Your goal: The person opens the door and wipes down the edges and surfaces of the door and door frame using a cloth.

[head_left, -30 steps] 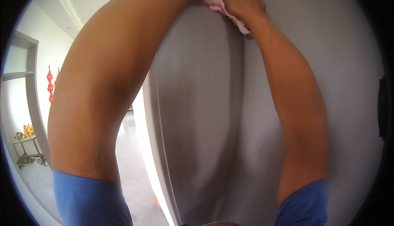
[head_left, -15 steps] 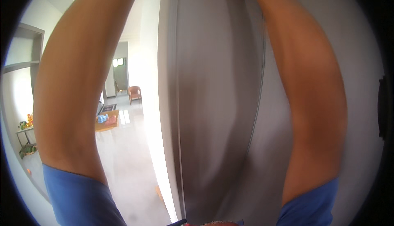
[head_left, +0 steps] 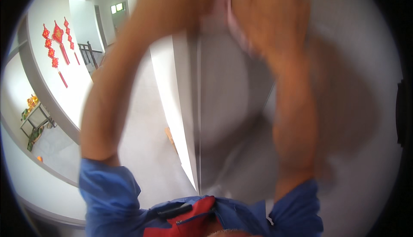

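Both my arms reach up in front of a grey door-like panel [head_left: 223,103]. My right hand [head_left: 275,17], blurred by motion, is closed on a pale pink cloth [head_left: 235,28] whose edge hangs along its inner side. Close beside it, at the top of the picture, is my left hand [head_left: 195,0]. Its fingers are smeared and partly cut off, so I cannot make out whether it also grips the cloth.
White wall edge [head_left: 170,103] borders the panel on the left, beyond which a pale floor [head_left: 142,146] stretches away. Red hanging ornaments [head_left: 58,35] decorate a wall. A small table [head_left: 38,118] with plants, and a dark stair railing [head_left: 89,56], stand further off.
My hands have come lower into the picture and closer together, the pink cloth now showing more. The view has shifted, bringing the red wall ornaments and my blue and red clothing into sight.
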{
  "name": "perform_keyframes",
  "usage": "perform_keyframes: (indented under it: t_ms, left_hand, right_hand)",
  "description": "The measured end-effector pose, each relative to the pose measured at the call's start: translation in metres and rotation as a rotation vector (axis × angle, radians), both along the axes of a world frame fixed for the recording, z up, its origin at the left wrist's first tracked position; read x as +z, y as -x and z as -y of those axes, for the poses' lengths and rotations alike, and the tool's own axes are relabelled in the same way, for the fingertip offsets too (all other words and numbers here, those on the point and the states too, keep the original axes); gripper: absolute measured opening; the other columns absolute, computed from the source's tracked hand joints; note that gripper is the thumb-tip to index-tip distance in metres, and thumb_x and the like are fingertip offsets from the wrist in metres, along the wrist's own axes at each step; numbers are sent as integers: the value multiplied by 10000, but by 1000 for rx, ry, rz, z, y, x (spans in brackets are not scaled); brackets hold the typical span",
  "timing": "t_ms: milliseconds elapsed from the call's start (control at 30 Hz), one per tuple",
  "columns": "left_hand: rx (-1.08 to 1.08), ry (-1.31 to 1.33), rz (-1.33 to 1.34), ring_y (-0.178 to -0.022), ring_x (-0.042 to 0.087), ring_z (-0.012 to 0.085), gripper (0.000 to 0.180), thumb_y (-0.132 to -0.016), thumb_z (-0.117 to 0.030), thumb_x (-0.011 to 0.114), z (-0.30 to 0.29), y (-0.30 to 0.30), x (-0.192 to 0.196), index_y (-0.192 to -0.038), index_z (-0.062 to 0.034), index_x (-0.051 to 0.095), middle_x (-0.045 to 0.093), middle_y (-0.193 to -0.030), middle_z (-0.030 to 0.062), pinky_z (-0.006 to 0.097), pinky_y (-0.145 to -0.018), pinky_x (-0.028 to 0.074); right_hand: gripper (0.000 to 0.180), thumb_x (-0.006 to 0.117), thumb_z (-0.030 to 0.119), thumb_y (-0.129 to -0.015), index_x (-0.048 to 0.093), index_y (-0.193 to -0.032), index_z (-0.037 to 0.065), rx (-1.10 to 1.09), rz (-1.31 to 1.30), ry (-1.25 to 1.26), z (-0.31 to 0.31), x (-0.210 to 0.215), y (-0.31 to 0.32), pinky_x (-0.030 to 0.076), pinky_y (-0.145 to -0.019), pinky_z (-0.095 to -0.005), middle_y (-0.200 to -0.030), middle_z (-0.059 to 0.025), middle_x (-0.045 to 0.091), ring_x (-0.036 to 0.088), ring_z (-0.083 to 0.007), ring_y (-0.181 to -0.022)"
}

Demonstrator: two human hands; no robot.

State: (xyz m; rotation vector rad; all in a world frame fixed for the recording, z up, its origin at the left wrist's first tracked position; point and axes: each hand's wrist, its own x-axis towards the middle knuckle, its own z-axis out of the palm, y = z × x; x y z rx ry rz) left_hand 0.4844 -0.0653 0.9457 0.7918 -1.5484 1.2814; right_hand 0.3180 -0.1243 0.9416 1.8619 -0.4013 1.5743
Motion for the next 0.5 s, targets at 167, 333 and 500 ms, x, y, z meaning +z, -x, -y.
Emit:
perform_keyframes:
  t_ms: [167,333,500]
  left_hand:
    - [-151,-264,-253,-1441,298,628,533,-893,-250,588,-15,28,-231,-1402,-107,652,232,-1566,462,634,-1195,274]
    - [-52,-267,-157,-1360,442,530,431,-903,-273,619,-1,79,-387,-1310,-180,724,396,-1529,332,603,-1123,365]
    - [131,-294,-47,-1497,311,482,517,-905,-220,616,-25,112,-213,-1418,-154,636,449,-1580,161,612,-1205,244]
  right_hand:
    - [631,678,300,-895,558,-1472,76,81,-113,-268,-20,-217,24,615,-696,-451,-1469,-413,430,693,-500,-1057]
    - [500,631,241,-905,638,-1341,-3,148,-159,-336,-6,-347,89,615,-728,-462,-1389,-417,498,686,-501,-1057]
    - [681,612,168,-813,533,-1483,73,141,-53,-238,1,-210,111,616,-710,-448,-1529,-346,403,644,-500,-1158]
